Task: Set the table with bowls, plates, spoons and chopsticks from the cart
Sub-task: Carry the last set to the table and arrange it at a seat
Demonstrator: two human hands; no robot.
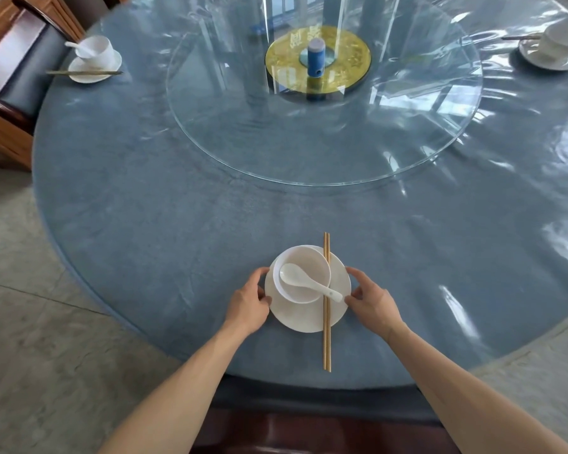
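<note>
A white plate [304, 317] lies on the blue round table [145, 231] near its front edge. On the plate stands a white bowl [300, 260] with a white spoon [304, 280] resting in it, handle to the right. A pair of wooden chopsticks [327, 342] lies across the plate's right side, pointing away from me. My left hand [248, 303] grips the plate's left rim. My right hand [369, 301] holds the right rim, fingertips by the spoon handle.
A glass turntable [309, 152] with a yellow disc [358, 60] and a blue cylinder [316, 57] fills the table's middle. Set places, each with plate, bowl and chopsticks, sit at far left [94, 60] and far right [551, 49]. A chair [17, 67] stands at left.
</note>
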